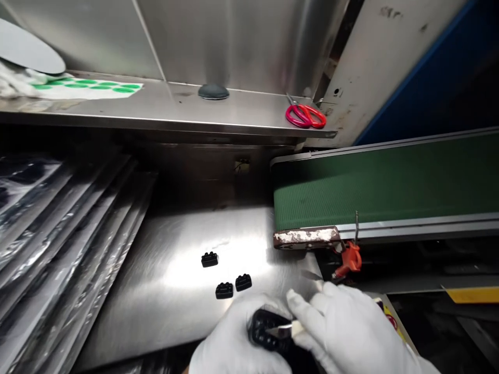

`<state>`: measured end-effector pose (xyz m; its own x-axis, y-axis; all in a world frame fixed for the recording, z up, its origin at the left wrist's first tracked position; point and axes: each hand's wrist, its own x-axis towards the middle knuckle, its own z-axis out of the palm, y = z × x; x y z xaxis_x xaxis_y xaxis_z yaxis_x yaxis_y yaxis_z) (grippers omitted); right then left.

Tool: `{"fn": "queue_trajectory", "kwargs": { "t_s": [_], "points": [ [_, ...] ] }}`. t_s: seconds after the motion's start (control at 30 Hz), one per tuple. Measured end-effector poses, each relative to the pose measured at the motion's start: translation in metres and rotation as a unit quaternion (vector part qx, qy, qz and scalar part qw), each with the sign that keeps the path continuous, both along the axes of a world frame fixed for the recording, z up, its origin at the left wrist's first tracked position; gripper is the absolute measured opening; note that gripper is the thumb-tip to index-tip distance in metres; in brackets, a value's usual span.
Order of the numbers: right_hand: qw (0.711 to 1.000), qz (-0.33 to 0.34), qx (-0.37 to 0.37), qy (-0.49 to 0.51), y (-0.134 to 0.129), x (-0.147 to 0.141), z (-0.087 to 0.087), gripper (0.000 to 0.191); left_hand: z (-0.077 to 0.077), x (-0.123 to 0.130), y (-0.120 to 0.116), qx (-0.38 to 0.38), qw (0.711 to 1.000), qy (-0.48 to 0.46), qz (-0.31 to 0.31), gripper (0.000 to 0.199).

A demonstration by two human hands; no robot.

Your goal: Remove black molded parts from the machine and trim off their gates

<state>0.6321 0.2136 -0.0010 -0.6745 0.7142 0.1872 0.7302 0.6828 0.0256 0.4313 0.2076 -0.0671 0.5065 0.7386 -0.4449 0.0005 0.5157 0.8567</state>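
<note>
The left hand, in a white glove, has its grip closed around a black moulded part at the near edge of the steel counter, while the right hand, also gloved, pinches a small blade whose tip lies against the top of that part. The main risk, as I judge it, is the blade: it points toward the left fingers just behind the part, so a slip off the glossy plastic could run it into the glove, and thin cloth would hardly stop it. Too much pressure could also gouge the part instead of trimming it, or twist it out of the hold and off the counter's edge just below the grip. Three small black pieces lie loose on the counter beyond the grip, one farther off and two side by side nearer; a sweep of the wrist could scatter them. Counted: one part held, three loose, one blade, two gloved hands. Well beyond, on the shelf, lie one pair of red scissors and one sheet of green stickers; one green conveyor belt ends to the right of the grip.
</note>
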Motion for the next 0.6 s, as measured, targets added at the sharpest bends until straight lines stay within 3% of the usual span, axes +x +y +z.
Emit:
{"fn": "queue_trajectory", "kwargs": {
  "t_s": [0.13,0.3,0.43,0.6],
  "points": [
    [0.997,0.051,0.041,-0.049,0.002,-0.006,0.001,0.025,0.001,0.007,0.002,0.14,0.99,-0.006,-0.021,0.031],
    [0.993,0.049,0.031,-0.105,-0.003,-0.005,0.012,0.021,-0.01,0.015,0.0,0.233,0.969,-0.08,0.001,0.044],
    [0.992,0.04,0.017,-0.12,-0.005,-0.007,0.017,0.016,-0.011,0.019,0.001,0.262,0.958,-0.115,0.019,0.043],
    [0.988,0.021,0.006,-0.151,-0.01,-0.009,0.013,0.024,-0.002,0.021,0.007,0.239,0.967,-0.072,-0.052,0.027]
  ]
}}
